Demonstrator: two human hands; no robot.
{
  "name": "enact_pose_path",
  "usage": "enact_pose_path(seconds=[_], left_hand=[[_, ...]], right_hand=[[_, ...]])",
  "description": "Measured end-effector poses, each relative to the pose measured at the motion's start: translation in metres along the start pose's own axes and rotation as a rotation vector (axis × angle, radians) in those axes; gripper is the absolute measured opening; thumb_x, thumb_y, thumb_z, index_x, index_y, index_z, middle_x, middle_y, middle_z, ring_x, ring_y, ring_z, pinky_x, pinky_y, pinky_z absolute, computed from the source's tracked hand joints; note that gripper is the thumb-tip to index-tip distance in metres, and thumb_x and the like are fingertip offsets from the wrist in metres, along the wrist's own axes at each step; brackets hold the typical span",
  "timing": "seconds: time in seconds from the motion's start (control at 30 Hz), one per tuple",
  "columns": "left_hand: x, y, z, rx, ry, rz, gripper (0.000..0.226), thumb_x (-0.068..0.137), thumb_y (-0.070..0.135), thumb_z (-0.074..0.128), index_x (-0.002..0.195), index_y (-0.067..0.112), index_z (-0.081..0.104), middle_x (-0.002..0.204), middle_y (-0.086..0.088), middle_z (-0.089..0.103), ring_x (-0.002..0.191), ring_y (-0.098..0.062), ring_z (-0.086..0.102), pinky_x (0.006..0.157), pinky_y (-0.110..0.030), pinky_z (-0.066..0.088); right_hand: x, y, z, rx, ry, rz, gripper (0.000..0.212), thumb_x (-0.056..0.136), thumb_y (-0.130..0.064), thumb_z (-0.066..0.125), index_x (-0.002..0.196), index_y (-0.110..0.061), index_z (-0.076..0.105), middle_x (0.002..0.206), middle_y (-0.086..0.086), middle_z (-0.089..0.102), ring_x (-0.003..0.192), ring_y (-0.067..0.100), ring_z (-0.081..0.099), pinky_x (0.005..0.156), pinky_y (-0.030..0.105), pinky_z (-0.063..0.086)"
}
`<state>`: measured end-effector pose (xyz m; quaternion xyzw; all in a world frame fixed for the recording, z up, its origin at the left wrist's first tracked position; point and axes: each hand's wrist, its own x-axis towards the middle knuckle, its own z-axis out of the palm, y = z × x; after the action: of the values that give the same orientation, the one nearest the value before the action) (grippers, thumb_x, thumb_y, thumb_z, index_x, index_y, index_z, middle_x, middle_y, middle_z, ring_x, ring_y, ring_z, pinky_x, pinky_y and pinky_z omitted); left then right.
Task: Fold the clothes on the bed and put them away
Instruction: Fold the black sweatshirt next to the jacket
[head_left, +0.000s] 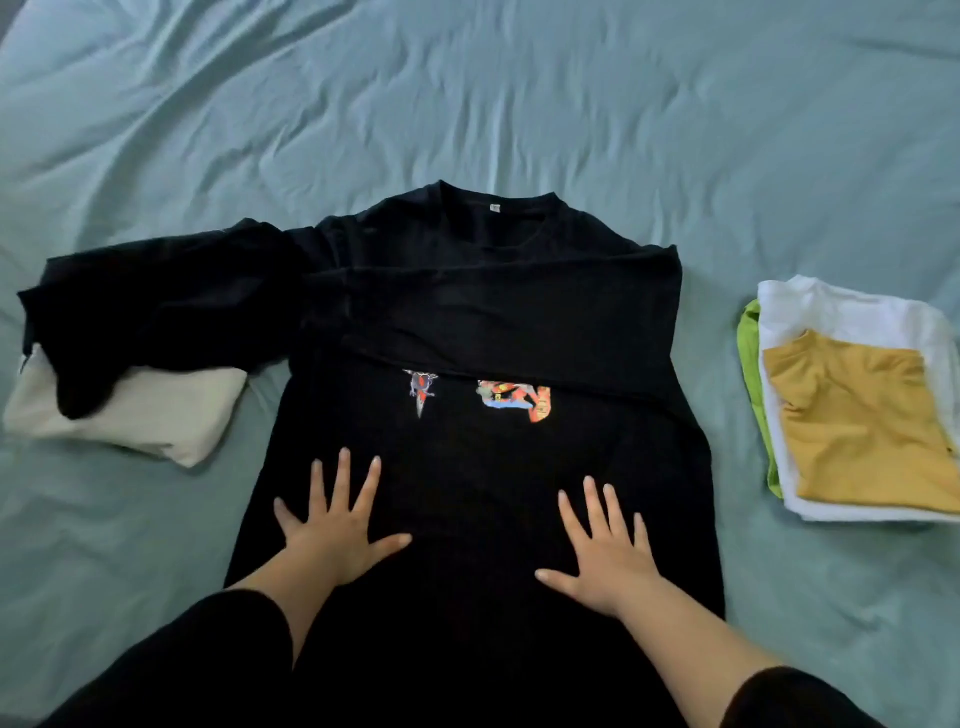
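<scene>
A black long-sleeved shirt (483, 467) with a colourful chest print lies face up on the bed, collar pointing away from me. Its right sleeve is folded across the chest and hides the top of the print. The other sleeve stretches out to the left over a folded cream garment (156, 415). My left hand (337, 530) lies flat on the lower part of the shirt with the fingers spread. My right hand (602, 556) presses flat beside it, fingers spread too. Neither hand holds any cloth.
A stack of folded clothes (857, 410) sits to the right: mustard on top, white under it, green at the bottom. The wrinkled teal bed sheet (467, 104) stretches away behind the shirt.
</scene>
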<state>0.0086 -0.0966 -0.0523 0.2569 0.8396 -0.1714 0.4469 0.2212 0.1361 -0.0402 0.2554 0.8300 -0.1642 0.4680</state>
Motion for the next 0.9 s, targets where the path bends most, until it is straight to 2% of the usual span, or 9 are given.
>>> enact_pose_path(seconds=[0.07,0.2,0.33,0.67,0.73,0.77,0.83,0.87,0.9], left_hand=[[-0.024,-0.004,0.020,0.023,-0.041,0.025,0.104,0.073,0.089,0.026,0.136,0.037,-0.038,0.152,-0.005,-0.039,0.142,-0.034,-0.030,0.111,-0.068,0.008],[-0.048,-0.006,0.029,-0.057,-0.083,0.069,0.096,0.078,0.081,0.039,0.144,0.048,-0.022,0.160,-0.005,-0.021,0.147,-0.035,-0.013,0.112,-0.063,0.017],[-0.046,-0.004,0.027,-0.103,-0.122,0.088,0.093,0.083,0.071,0.048,0.146,0.049,-0.017,0.160,-0.006,-0.020,0.147,-0.037,-0.009,0.114,-0.061,0.020],[-0.040,-0.014,0.004,-0.178,-0.251,0.209,0.080,0.097,0.041,0.051,0.151,0.042,-0.008,0.160,-0.012,-0.018,0.146,-0.043,-0.008,0.116,-0.056,0.019],[-0.038,-0.020,0.003,-0.200,-0.268,0.254,0.081,0.096,0.040,0.052,0.151,0.041,-0.007,0.159,-0.013,-0.020,0.145,-0.045,-0.010,0.116,-0.057,0.018],[-0.037,-0.023,0.001,-0.209,-0.284,0.279,0.081,0.096,0.040,0.053,0.152,0.041,-0.006,0.160,-0.014,-0.019,0.145,-0.045,-0.010,0.116,-0.057,0.018],[-0.034,-0.034,-0.006,-0.238,-0.295,0.337,0.080,0.095,0.040,0.054,0.153,0.038,-0.002,0.161,-0.015,-0.010,0.146,-0.044,-0.001,0.118,-0.051,0.019],[-0.032,-0.042,-0.012,-0.273,-0.276,0.367,0.078,0.095,0.039,0.054,0.154,0.036,0.002,0.161,-0.016,0.001,0.146,-0.040,0.009,0.118,-0.044,0.021],[-0.030,-0.052,-0.019,-0.322,-0.238,0.393,0.077,0.095,0.039,0.054,0.154,0.032,0.006,0.160,-0.015,0.015,0.145,-0.035,0.020,0.117,-0.037,0.025]], right_hand=[[-0.019,-0.016,0.006,0.069,-0.067,-0.044,0.090,0.086,-0.073,0.038,0.146,-0.042,-0.021,0.147,-0.001,-0.045,0.137,0.028,-0.037,0.117,0.056,-0.003],[-0.034,-0.058,0.016,0.114,-0.069,-0.184,0.077,0.092,-0.062,0.042,0.145,-0.052,-0.012,0.150,-0.005,-0.040,0.140,0.027,-0.034,0.115,0.060,0.000],[-0.027,-0.083,0.027,0.121,-0.052,-0.193,0.072,0.093,-0.058,0.043,0.147,-0.052,-0.005,0.150,-0.005,-0.040,0.142,0.026,-0.031,0.115,0.060,-0.001],[-0.016,-0.086,0.001,0.150,-0.160,-0.144,0.060,0.096,-0.055,0.039,0.148,-0.048,0.010,0.160,-0.001,-0.020,0.148,0.031,-0.012,0.114,0.060,0.017],[-0.013,-0.098,-0.012,0.137,-0.161,-0.077,0.054,0.097,-0.055,0.037,0.148,-0.042,0.025,0.162,0.007,-0.004,0.148,0.035,0.003,0.115,0.052,0.025],[-0.013,-0.109,-0.020,0.129,-0.120,-0.030,0.049,0.098,-0.054,0.036,0.143,-0.036,0.040,0.159,0.013,0.017,0.144,0.037,0.022,0.110,0.045,0.033],[-0.011,-0.137,-0.040,0.154,0.013,0.077,0.045,0.099,-0.050,0.036,0.112,-0.019,0.066,0.120,0.013,0.063,0.112,0.031,0.060,0.085,0.034,0.050],[-0.009,-0.155,-0.049,0.182,0.053,0.120,0.043,0.099,-0.048,0.036,0.099,-0.016,0.066,0.098,0.006,0.068,0.094,0.025,0.066,0.074,0.032,0.052],[-0.006,-0.173,-0.058,0.209,0.068,0.155,0.041,0.100,-0.046,0.036,0.095,-0.016,0.064,0.088,0.002,0.067,0.083,0.021,0.066,0.068,0.031,0.053]])
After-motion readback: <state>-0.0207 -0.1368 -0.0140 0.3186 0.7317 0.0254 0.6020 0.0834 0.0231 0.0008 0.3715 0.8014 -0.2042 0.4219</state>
